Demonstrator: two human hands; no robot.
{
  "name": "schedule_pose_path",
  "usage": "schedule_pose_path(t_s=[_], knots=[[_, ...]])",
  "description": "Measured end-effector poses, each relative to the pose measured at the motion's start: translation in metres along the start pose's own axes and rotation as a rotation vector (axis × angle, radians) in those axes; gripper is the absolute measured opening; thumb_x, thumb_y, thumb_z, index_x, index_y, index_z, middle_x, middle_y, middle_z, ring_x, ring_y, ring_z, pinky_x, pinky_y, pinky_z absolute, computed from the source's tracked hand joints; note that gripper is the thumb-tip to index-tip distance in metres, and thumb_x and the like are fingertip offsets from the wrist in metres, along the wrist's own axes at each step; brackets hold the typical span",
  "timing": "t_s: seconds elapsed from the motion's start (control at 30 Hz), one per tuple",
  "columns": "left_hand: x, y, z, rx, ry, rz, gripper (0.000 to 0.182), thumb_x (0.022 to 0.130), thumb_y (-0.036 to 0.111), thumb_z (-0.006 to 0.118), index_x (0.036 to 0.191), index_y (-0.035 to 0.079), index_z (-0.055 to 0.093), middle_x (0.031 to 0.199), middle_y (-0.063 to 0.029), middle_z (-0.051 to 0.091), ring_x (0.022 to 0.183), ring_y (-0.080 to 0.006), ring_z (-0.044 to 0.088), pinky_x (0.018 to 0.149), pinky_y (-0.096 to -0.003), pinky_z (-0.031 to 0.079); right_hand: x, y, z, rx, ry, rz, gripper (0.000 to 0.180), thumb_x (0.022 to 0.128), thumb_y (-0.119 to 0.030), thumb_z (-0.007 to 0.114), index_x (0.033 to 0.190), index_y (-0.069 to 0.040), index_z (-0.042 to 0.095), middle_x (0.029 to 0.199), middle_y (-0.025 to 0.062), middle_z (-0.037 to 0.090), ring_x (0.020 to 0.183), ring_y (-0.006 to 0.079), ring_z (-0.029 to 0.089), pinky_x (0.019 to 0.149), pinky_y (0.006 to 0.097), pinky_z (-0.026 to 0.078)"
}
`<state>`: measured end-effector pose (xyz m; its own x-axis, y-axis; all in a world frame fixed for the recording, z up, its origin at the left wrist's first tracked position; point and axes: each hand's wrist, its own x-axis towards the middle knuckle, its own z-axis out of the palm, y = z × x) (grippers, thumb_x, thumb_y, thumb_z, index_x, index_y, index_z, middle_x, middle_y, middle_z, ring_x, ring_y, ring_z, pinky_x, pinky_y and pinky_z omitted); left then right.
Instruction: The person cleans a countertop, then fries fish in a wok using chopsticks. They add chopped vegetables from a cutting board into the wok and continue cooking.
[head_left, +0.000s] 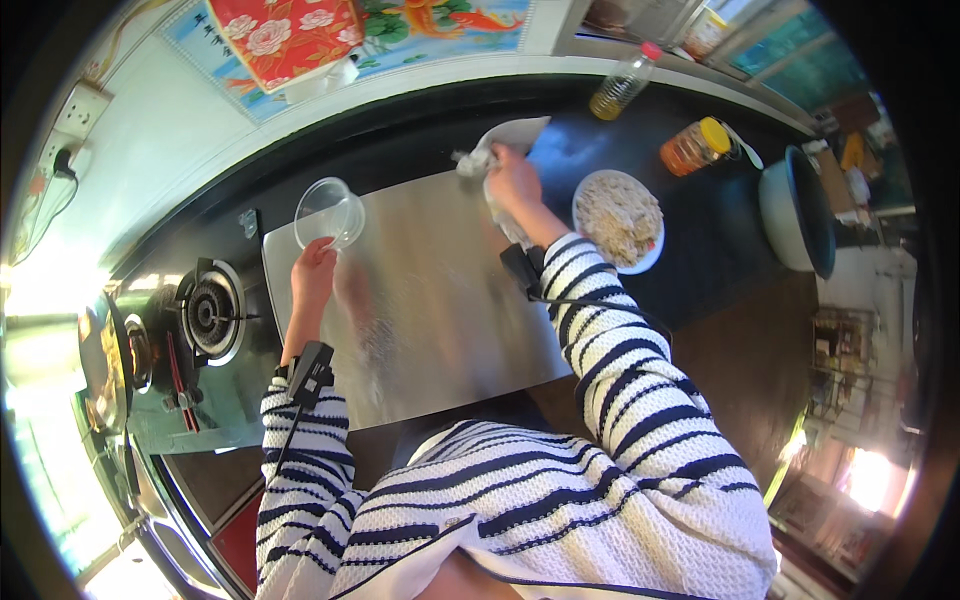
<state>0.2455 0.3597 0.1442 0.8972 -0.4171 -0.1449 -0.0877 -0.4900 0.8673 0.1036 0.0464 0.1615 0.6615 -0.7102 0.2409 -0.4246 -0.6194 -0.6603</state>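
My left hand (315, 262) pinches the rim of a transparent plastic bowl (349, 214), tilted above the far left part of a metal sheet (442, 300). At the sheet's far right edge, my right hand (516, 184) grips a crumpled whitish cloth (517, 135); one end of it spreads over the dark countertop and another hangs below the hand. Just right of that hand stands a white bowl (643, 264) heaped with a pale shredded food mixture (619, 214). Small droplets or specks show on the sheet's surface.
Gas burners (212, 311), red chopsticks (180, 382) and a pan with food (105, 360) are at left. Farther right are a plastic bottle with yellow liquid (609, 103), a yellow-lidded jar (686, 150), a white spoon (746, 150) and a large basin (787, 210).
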Motion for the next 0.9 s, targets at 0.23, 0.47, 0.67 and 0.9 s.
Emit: schedule_pose_path(t_s=[0.23, 0.47, 0.67, 0.9], knots=[[-0.005, 0.015, -0.011, -0.035, 0.022, -0.033, 0.055, 0.082, 0.009, 0.057, 0.134, 0.022, 0.044, 0.089, -0.0037, 0.066, 0.069, -0.0091, 0.058, 0.063, -0.0245, 0.049, -0.167, -0.098, -0.007, 0.378, -1.772, -0.665, 0.033, 0.073, -0.003, 0.05, 0.103, -0.007, 0.064, 0.095, 0.015, 0.065, 0.093, 0.0288, 0.06, 0.084, 0.0365, 0.045], [-0.083, -0.001, -0.057, -0.398, 0.113, -0.095, 0.043, 0.088, 0.004, 0.053, 0.13, 0.009, 0.047, 0.103, -0.0051, 0.062, 0.089, -0.0077, 0.056, 0.075, -0.0205, 0.045, -0.112, -0.082, 0.008, 0.04, -1.073, -0.537, 0.038, 0.075, -0.01, 0.056, 0.112, -0.013, 0.058, 0.115, 0.0097, 0.057, 0.107, 0.0295, 0.053, 0.089, 0.0419, 0.041], [-0.187, -0.029, -0.096, -0.446, 0.2, -0.09, 0.039, 0.091, 0.009, 0.052, 0.13, 0.005, 0.047, 0.117, -0.0081, 0.058, 0.109, -0.0126, 0.052, 0.093, -0.0245, 0.039, -0.153, -0.137, 0.003, -0.305, -0.735, -0.816, 0.058, 0.074, -0.019, 0.064, 0.128, -0.012, 0.046, 0.136, 0.0153, 0.038, 0.125, 0.0333, 0.037, 0.103, 0.0463, 0.03], [-0.3, -0.023, -0.176, -0.051, 0.553, 0.433, 0.05, 0.087, 0.021, 0.056, 0.133, 0.006, 0.042, 0.139, -0.0141, 0.038, 0.126, -0.0271, 0.04, 0.103, -0.035, 0.032, -0.299, -0.279, 0.093, 1.236, -1.276, 0.164, 0.056, 0.095, -0.047, 0.034, 0.14, -0.013, 0.03, 0.139, 0.0086, 0.038, 0.124, 0.0209, 0.038, 0.106, 0.0373, 0.025]])
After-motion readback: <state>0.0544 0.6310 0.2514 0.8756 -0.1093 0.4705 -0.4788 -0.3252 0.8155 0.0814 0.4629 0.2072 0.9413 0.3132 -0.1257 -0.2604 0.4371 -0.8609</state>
